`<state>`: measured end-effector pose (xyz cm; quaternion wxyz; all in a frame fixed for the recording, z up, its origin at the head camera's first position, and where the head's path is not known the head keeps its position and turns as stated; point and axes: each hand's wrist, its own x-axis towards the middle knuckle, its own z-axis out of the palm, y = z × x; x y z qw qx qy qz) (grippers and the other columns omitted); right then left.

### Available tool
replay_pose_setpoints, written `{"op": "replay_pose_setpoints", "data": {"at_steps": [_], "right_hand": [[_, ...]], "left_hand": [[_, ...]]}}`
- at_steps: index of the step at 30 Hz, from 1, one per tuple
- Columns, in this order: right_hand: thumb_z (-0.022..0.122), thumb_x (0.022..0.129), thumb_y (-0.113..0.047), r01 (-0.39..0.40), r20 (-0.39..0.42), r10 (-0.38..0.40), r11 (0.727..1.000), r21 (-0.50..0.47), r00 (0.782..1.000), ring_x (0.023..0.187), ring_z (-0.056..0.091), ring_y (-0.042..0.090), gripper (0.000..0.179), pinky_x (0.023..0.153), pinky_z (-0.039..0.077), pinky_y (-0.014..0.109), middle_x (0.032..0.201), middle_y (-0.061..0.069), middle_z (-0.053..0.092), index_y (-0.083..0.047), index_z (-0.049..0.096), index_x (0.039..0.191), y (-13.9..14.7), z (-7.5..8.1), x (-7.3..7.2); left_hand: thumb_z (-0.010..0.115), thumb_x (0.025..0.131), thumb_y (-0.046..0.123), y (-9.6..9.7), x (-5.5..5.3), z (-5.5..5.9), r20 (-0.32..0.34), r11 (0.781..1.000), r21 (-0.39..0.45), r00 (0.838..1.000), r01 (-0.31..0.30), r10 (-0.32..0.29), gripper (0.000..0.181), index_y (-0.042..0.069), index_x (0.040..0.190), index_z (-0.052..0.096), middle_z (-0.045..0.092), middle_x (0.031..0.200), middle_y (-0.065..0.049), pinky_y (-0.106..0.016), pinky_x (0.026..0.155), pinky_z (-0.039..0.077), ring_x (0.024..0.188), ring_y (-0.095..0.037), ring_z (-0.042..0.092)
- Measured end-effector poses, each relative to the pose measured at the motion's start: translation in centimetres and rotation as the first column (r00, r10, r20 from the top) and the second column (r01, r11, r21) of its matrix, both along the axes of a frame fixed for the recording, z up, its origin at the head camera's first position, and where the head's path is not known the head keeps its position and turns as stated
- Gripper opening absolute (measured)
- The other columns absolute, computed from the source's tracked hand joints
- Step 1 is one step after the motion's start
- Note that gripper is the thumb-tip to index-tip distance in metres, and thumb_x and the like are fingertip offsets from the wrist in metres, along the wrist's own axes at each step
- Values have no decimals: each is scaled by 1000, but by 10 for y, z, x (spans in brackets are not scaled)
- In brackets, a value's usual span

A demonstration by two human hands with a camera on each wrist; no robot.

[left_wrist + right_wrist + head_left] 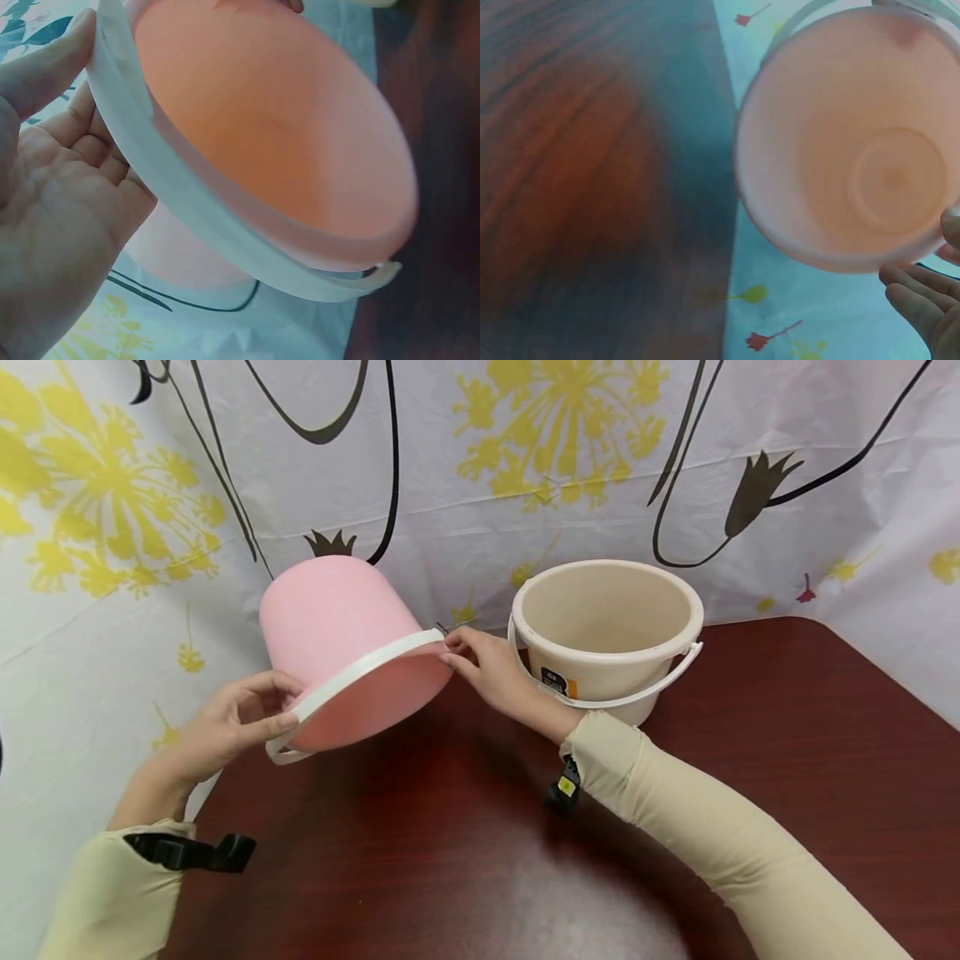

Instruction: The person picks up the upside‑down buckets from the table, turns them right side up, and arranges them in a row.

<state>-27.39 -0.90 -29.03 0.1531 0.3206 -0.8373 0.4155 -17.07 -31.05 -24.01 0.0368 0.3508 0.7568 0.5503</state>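
A pink bucket [330, 618] is held up tilted on its side, its mouth turned down toward the table's front. At the left of the mouth, my left hand [232, 727] grips the rim between thumb and fingers. My right hand [498, 672] pinches the opposite side of the rim. A white handle [187, 206] lies along the rim in the left wrist view. Looking into the mouth, the right wrist view shows the bare pink inside [896, 176] with its round base. Beside my right wrist stands an upright beige bucket [622, 672].
The beige bucket's white handle [678, 672] hangs down in front of it, close to my right forearm. Beneath both hands is a dark red wooden table [420, 860]. A white cloth with yellow flowers [450, 460] hangs along the back and left.
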Motion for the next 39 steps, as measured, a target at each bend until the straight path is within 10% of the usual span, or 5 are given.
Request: {"op": "replay_pose_setpoints", "data": {"at_steps": [13, 20, 29, 36, 39], "right_hand": [[55, 92, -29, -12, 32, 10, 998, 54, 999, 85, 61, 17, 24, 73, 47, 30, 96, 3, 65, -13, 60, 109, 14, 42, 2], [54, 93, -29, 13, 26, -15, 996, 89, 1000, 81, 61, 17, 23, 72, 47, 31, 90, 4, 65, -14, 62, 109, 18, 57, -1], [59, 90, -21, -3, 90, -4, 998, 70, 996, 76, 64, 17, 21, 70, 48, 29, 88, 6, 68, -10, 65, 108, 18, 78, -8], [61, 89, -16, -18, 214, 19, 1000, -7, 977, 77, 64, 20, 23, 66, 49, 28, 92, 11, 68, -7, 66, 109, 22, 88, -12], [61, 89, -15, -25, 240, 28, 1000, -17, 970, 77, 64, 21, 24, 67, 50, 27, 90, 13, 68, -7, 65, 110, 25, 90, -14]], "left_hand": [[37, 91, -15, 4, -6, 23, 61, 977, 177, 989, 122, -135, 36, -3, 120, 54, 63, 107, -8, -24, 78, 49, 95, -14, 60], [39, 93, -9, 13, -9, 31, 44, 954, 295, 996, 56, -72, 29, -7, 118, 55, 61, 108, -14, -26, 81, 47, 98, -17, 58], [42, 95, -2, 16, -9, 29, 117, 886, 463, 990, 18, -82, 27, -11, 117, 53, 61, 109, -16, -27, 82, 48, 98, -19, 59], [37, 97, 2, 15, -9, 26, 129, 782, 621, 977, 55, -171, 31, -14, 121, 48, 58, 113, -20, -28, 87, 45, 102, -22, 56], [36, 98, 5, 17, -9, 26, 112, 777, 629, 984, 39, -140, 31, -12, 120, 50, 57, 114, -18, -27, 87, 44, 103, -20, 55]]}}
